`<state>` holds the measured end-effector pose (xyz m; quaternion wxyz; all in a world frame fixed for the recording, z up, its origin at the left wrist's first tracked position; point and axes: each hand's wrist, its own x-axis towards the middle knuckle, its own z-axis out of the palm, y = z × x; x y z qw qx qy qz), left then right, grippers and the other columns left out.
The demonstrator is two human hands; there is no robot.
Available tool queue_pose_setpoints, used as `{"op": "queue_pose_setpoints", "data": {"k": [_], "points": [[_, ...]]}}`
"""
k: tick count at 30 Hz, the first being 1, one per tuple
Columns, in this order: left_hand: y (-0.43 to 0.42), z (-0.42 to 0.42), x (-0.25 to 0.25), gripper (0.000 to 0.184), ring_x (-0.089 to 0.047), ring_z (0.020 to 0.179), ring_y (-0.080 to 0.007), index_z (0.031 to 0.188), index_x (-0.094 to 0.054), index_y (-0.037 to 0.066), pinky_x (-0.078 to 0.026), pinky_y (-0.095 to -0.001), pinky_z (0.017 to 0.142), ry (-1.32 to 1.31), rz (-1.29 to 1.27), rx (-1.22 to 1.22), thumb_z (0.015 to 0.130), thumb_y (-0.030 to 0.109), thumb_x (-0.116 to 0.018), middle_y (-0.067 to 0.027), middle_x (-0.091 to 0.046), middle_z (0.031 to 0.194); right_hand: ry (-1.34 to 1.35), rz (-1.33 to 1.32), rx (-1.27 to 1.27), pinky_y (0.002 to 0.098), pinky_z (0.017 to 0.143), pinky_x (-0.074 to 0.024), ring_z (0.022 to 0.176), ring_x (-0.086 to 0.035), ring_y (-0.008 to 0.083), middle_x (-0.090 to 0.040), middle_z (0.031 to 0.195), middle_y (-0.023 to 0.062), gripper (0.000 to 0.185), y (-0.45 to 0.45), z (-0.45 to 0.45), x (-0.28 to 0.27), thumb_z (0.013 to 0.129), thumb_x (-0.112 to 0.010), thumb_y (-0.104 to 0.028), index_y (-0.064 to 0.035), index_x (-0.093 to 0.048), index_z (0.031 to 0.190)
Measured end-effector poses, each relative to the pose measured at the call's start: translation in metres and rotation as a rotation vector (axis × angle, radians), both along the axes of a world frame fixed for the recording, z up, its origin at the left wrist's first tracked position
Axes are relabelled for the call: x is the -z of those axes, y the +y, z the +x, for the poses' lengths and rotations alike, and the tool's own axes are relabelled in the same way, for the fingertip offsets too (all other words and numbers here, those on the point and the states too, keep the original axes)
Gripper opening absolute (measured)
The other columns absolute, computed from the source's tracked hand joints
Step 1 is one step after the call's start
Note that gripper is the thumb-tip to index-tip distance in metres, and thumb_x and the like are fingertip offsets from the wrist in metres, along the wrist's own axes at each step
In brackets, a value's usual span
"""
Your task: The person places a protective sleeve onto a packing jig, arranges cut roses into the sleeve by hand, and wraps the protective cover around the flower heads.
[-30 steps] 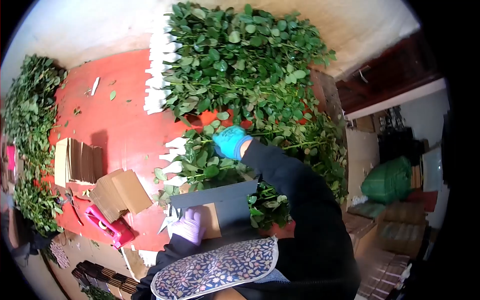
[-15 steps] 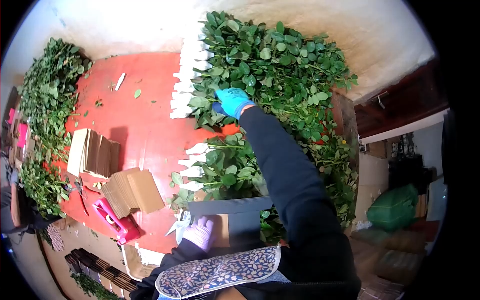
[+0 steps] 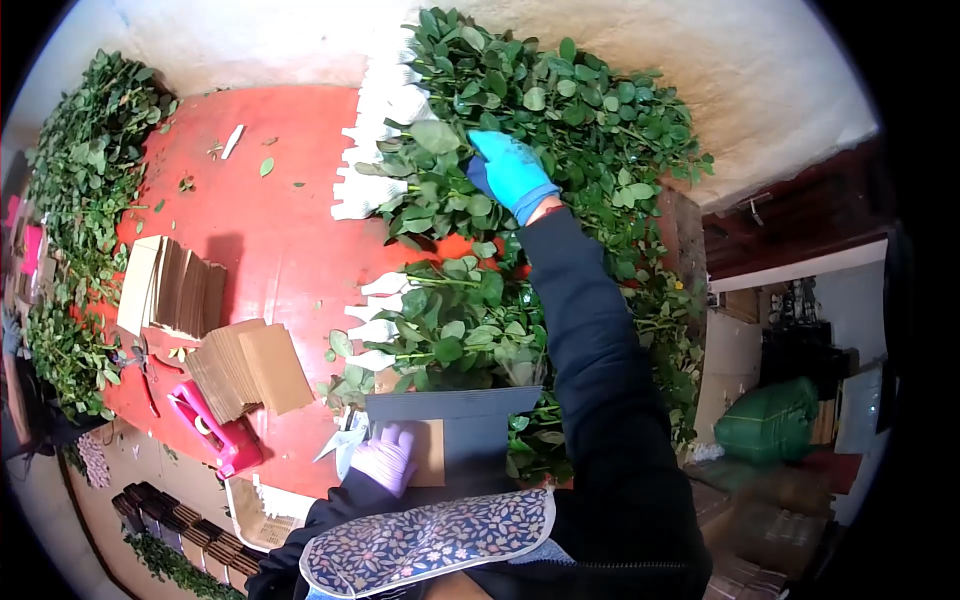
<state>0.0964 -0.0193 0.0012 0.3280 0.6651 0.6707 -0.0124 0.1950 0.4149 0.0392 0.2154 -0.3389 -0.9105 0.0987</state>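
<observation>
Flower-packing workroom, with leafy stems (image 3: 560,120) heaped on red table (image 3: 270,220).

Pale stained wall (image 3: 760,70), dark reddish door (image 3: 790,200)

So the right hand in its blue glove (image 3: 513,172) is kinda reaching into the big leafy pile of stems (image 3: 570,110) up top, while the left hand in its lilac glove (image 3: 385,457) is just resting by the brown cardboard piece (image 3: 429,452), near the pink stapler (image 3: 215,430).
</observation>
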Motion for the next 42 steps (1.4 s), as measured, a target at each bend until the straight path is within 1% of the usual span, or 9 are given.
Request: {"op": "queue_pose_setpoints", "data": {"k": [7,12,18,20,22,24,26,37,42], "points": [[-0.003,0.001,0.005,0.06,-0.063,0.09,-0.032,0.127,-0.05,0.009,-0.052,-0.0444,0.07,-0.012,0.061,0.014,0.076,0.033,-0.072,-0.0137,-0.055,0.112,-0.363,0.037,-0.253,0.0483,0.063,-0.0495,0.072,-0.063,0.0386,-0.063,0.074,0.018,0.022,-0.041,-0.031,0.045,0.076,-0.066,-0.023,-0.0069,-0.061,0.089],[-0.002,0.002,0.004,0.053,-0.062,0.086,-0.0316,0.114,-0.052,0.006,-0.051,-0.0434,0.067,-0.01,0.155,0.031,0.073,0.032,-0.075,-0.0147,-0.053,0.109,-0.581,0.44,-0.017,0.0516,0.077,-0.0442,0.097,-0.061,0.03,-0.061,0.107,0.011,0.031,-0.078,-0.03,0.114,0.087,-0.053,-0.017,-0.0109,-0.056,0.117],[-0.006,0.002,0.017,0.052,-0.062,0.086,-0.0315,0.111,-0.054,0.007,-0.052,-0.0433,0.065,0.014,0.198,0.06,0.072,0.035,-0.076,-0.0154,-0.054,0.108,-0.667,0.394,-0.001,0.0448,0.069,-0.0453,0.09,-0.063,0.0239,-0.062,0.095,0.0043,0.012,-0.058,-0.032,0.122,0.083,-0.06,-0.013,-0.0141,-0.066,0.094],[-0.002,0.003,0.012,0.07,-0.061,0.095,-0.0342,0.13,-0.049,0.007,-0.052,-0.0448,0.076,0.024,0.049,0.036,0.072,0.035,-0.075,-0.0156,-0.053,0.117,-0.727,0.347,-0.042,0.0429,0.07,-0.0449,0.09,-0.062,0.0245,-0.062,0.097,0.0045,0.01,-0.051,-0.037,0.129,0.082,-0.059,-0.016,-0.0165,-0.063,0.09],[-0.003,0.004,0.008,0.066,-0.061,0.093,-0.0328,0.128,-0.051,0.008,-0.052,-0.0439,0.077,0.031,0.148,0.031,0.073,0.037,-0.074,-0.0134,-0.054,0.113,-0.576,0.183,-0.056,0.0432,0.064,-0.0494,0.073,-0.067,0.0284,-0.065,0.076,0.0091,0.008,-0.055,-0.032,0.114,0.079,-0.059,-0.012,-0.0142,-0.065,0.083],[-0.003,0.003,0.008,0.064,-0.062,0.092,-0.0323,0.126,-0.052,0.009,-0.051,-0.0442,0.075,0.057,0.17,0.054,0.073,0.037,-0.074,-0.0131,-0.055,0.11,-0.344,0.011,-0.162,0.0477,0.068,-0.0509,0.077,-0.066,0.0355,-0.067,0.079,0.0142,0.011,-0.05,-0.025,0.118,0.079,-0.059,-0.014,-0.0098,-0.065,0.087],[0.0,0.001,0.003,0.045,-0.064,0.086,-0.0319,0.107,-0.053,0.008,-0.052,-0.0452,0.063,-0.007,0.185,0.031,0.073,0.029,-0.074,-0.0125,-0.056,0.107,-0.564,-0.348,-0.142,0.0464,0.079,-0.0521,0.092,-0.066,0.0358,-0.069,0.097,0.0163,0.023,-0.06,-0.025,0.075,0.08,-0.065,-0.019,-0.0074,-0.066,0.1],[0.002,0.003,0.006,0.058,-0.062,0.089,-0.0315,0.123,-0.051,0.007,-0.052,-0.044,0.068,0.036,0.087,0.037,0.075,0.033,-0.073,-0.0143,-0.054,0.11,-0.749,-0.561,-0.246,0.0444,0.094,-0.0487,0.112,-0.06,0.0368,-0.06,0.126,0.0201,0.062,-0.065,-0.011,0.082,0.081,-0.061,-0.016,-0.0077,-0.047,0.14],[0.001,0.003,0.011,0.058,-0.062,0.09,-0.0314,0.122,-0.051,0.007,-0.052,-0.0441,0.068,0.052,0.04,0.057,0.075,0.032,-0.074,-0.0145,-0.054,0.109,-0.711,-0.388,-0.195,0.0441,0.089,-0.0511,0.107,-0.062,0.0352,-0.062,0.123,0.0187,0.06,-0.07,-0.009,0.071,0.082,-0.063,-0.016,-0.0085,-0.045,0.139]]}}
